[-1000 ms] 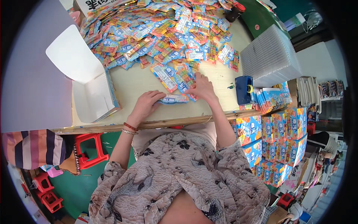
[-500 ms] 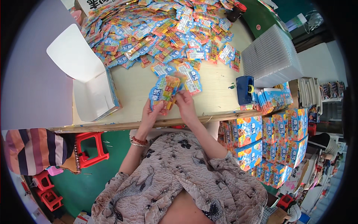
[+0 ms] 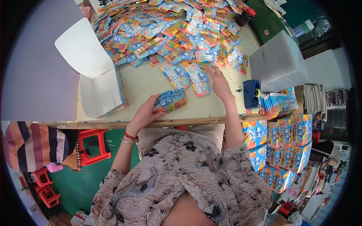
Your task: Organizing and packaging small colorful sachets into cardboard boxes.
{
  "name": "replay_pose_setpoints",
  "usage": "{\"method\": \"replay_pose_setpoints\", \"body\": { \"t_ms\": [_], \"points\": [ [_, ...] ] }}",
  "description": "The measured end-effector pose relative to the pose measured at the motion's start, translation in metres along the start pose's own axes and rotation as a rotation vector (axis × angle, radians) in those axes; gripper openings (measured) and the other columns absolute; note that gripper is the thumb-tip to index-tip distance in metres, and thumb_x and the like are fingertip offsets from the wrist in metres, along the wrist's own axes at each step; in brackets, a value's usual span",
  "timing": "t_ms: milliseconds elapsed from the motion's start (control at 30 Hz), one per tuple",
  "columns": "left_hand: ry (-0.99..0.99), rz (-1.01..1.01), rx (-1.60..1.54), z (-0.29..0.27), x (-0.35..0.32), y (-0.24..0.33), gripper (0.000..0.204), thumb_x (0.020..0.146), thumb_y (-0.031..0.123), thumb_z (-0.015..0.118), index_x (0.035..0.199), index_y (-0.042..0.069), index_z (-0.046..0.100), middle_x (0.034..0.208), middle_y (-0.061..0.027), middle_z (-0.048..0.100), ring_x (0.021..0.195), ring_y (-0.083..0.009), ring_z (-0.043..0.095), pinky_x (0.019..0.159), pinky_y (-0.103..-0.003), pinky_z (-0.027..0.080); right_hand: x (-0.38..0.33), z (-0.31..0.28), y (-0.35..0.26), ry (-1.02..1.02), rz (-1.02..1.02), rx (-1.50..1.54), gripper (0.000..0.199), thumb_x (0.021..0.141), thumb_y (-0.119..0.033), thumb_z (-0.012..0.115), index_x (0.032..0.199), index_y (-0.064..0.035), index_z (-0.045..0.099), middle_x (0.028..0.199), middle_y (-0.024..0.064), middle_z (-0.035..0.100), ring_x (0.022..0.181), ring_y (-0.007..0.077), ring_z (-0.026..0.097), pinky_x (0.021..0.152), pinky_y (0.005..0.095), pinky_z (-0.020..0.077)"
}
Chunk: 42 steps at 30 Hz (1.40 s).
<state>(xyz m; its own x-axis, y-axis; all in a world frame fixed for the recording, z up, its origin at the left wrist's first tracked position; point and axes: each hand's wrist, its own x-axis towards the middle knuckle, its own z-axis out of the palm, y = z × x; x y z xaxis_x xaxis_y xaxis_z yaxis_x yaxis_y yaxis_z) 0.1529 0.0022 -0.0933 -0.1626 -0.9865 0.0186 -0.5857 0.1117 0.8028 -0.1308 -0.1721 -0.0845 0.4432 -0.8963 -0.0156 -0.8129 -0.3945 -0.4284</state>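
Observation:
My left hand (image 3: pixel 146 112) grips a small stack of colourful candy packets (image 3: pixel 171 101) by its left side, near the table's front edge. Their blue scalloped tops show as overlapping layers. Empty, my right hand (image 3: pixel 220 83) reaches over the table with its fingers apart. Its fingertips come close to the top of a loose packet (image 3: pixel 198 80) lying with its white label panel up; whether they touch it I cannot tell. Another loose packet (image 3: pixel 175 75) lies just left of that one. Beyond both spreads a large heap of similar packets (image 3: pixel 162 34).
An open carton (image 3: pixel 98 94) with a raised white lid stands at the left. To the right are a stack of clear plastic trays (image 3: pixel 277 56), a blue tape dispenser (image 3: pixel 251 94) and flat printed cartons (image 3: pixel 278 101). Printed boxes (image 3: pixel 284 139) are piled beside the table; a red stool (image 3: pixel 94 147) stands lower left.
My right hand has left the held packets and moved right and away, opening. The stack in my left hand has tilted over, now showing its layered top edges.

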Motion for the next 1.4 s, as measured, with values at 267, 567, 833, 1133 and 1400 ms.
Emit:
{"method": "replay_pose_setpoints", "body": {
  "t_ms": [267, 567, 833, 1133, 1400],
  "points": [
    [-0.109, 0.058, 0.024, -0.014, 0.003, 0.007, 0.053, 0.076, 0.007, 0.070, 0.124, 0.003, 0.048, 0.105, -0.0148, 0.056, 0.098, -0.0333, 0.056, 0.084, -0.037, 0.047, 0.022, -0.006, 0.024, -0.088, -0.939, -0.607, 0.057, 0.081, -0.002, 0.053, 0.136, -0.0153, 0.042, 0.145, 0.0043, 0.036, 0.139, 0.0249, 0.028, 0.110, 0.0438, 0.0318],
    [-0.086, 0.052, 0.064, -0.020, -0.010, 0.002, 0.043, 0.077, 0.007, 0.069, 0.118, 0.007, 0.054, 0.100, -0.0126, 0.058, 0.096, -0.0315, 0.056, 0.082, -0.037, 0.046, 0.033, -0.024, -0.007, 0.074, -1.096, -0.391, 0.040, 0.082, -0.006, 0.054, 0.122, -0.0132, 0.053, 0.139, 0.0063, 0.045, 0.132, 0.0249, 0.041, 0.099, 0.0360, 0.0450],
    [-0.087, -0.222, -0.160, -0.015, -0.005, 0.004, 0.044, 0.076, 0.003, 0.071, 0.115, 0.004, 0.051, 0.098, -0.0111, 0.056, 0.090, -0.0230, 0.057, 0.074, -0.033, 0.050, 0.097, 0.026, -0.026, -0.068, -1.317, -0.640, 0.065, 0.087, -0.011, 0.048, 0.146, -0.0236, 0.024, 0.145, 0.0034, 0.034, 0.137, 0.0246, 0.032, 0.112, 0.0403, 0.0307],
    [0.095, 0.075, 0.024, 0.000, -0.018, -0.005, 0.035, 0.076, 0.006, 0.073, 0.103, 0.002, 0.051, 0.092, -0.0091, 0.054, 0.088, -0.0243, 0.055, 0.075, -0.035, 0.048, 0.095, 0.045, -0.080, 0.100, -1.504, -0.485, 0.038, 0.086, -0.013, 0.047, 0.124, -0.0084, 0.047, 0.119, 0.0118, 0.057, 0.116, 0.0206, 0.054, 0.096, 0.0354, 0.0435],
    [0.428, -0.044, -0.205, 0.026, -0.030, -0.015, 0.085, 0.065, 0.007, 0.083, 0.133, 0.005, 0.032, 0.130, -0.0138, 0.038, 0.093, -0.0187, 0.050, 0.082, -0.033, 0.049, 0.028, 0.008, -0.117, -0.774, -0.693, -0.092, 0.025, 0.087, -0.013, 0.056, 0.104, -0.0050, 0.041, 0.085, 0.0176, 0.059, 0.083, 0.0387, 0.058, 0.069, 0.0444, 0.0460]
  ]
}}
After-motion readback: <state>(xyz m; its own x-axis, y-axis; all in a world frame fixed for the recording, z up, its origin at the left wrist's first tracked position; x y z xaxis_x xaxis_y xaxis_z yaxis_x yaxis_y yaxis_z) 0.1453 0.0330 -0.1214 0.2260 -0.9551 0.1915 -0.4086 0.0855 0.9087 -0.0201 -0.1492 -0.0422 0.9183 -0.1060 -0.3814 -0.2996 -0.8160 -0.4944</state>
